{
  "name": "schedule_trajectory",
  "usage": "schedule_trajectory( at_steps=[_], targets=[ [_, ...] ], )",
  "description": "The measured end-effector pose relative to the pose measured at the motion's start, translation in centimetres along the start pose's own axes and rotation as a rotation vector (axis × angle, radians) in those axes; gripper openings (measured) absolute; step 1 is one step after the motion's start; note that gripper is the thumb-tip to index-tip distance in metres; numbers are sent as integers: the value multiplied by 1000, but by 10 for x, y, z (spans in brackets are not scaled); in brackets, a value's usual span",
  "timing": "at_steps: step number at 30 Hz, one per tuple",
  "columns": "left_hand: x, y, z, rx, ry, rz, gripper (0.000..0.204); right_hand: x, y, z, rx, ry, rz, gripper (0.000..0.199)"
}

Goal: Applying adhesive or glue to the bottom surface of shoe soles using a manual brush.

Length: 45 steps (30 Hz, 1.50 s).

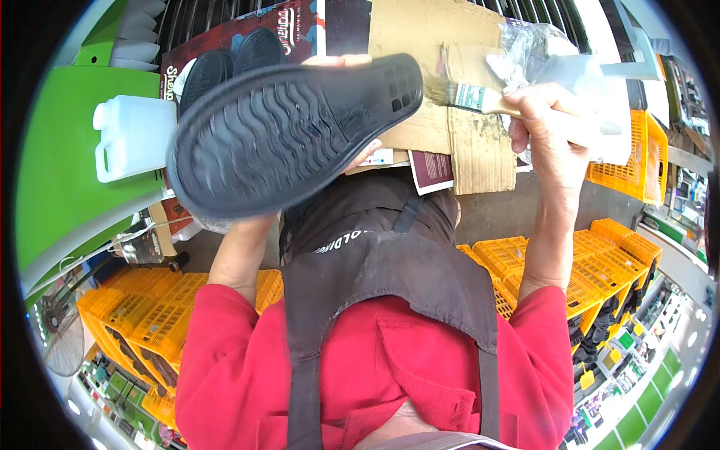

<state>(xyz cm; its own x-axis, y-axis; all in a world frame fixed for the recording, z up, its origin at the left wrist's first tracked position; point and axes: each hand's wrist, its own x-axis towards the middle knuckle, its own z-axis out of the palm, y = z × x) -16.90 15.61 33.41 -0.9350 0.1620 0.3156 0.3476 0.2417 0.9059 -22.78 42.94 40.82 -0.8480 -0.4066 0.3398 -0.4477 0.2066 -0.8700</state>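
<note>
My left hand [341,60] is closed on a black shoe sole [259,139], lifted and tilted so its wavy tread faces up. Most of that hand is hidden behind the sole; only some fingers show at its edges. In my right hand [550,124] is a flat paintbrush [484,100] with a pale handle, gripped between thumb and fingers. Its bristles point left, a short gap away from the narrow end of the sole. Below both lies stained brown cardboard [484,154].
More black soles [259,56] lie at the back left, by a white plastic jug [135,139] and a green panel [64,150]. Clear plastic bags [536,49] sit at the back right. Orange crates [161,307] stand on both sides of me, with another crate [637,157] at the far right.
</note>
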Motion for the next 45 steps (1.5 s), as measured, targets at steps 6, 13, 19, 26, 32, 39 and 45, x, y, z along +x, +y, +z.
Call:
schedule_trajectory(
  at_steps=[6, 13, 19, 26, 32, 39, 45],
  targets=[
    [10, -8, 5, 61, 74, 281, 60, 2, 2, 30, -35, 130, 34, 12],
    [3, -14, 9, 89, 71, 295, 56, 0, -6, 53, -114, 143, 34, 8],
    [-4, -18, 8, 124, 84, 298, 54, -7, -29, 58, -124, 10, 35, 7],
    [4, -33, 1, 303, 74, 476, 53, -17, -34, 61, -160, -130, -234, 6],
    [8, -25, 7, 337, 161, 572, 50, -20, -43, 53, 150, -205, 152, 9],
    [12, -7, 6, 510, 220, 275, 55, -16, 17, 46, 1271, 0, 687, 49],
    [5, -6, -1, -574, 201, -135, 59, -15, 32, 20, 1370, 308, 690, 53]
  ],
)
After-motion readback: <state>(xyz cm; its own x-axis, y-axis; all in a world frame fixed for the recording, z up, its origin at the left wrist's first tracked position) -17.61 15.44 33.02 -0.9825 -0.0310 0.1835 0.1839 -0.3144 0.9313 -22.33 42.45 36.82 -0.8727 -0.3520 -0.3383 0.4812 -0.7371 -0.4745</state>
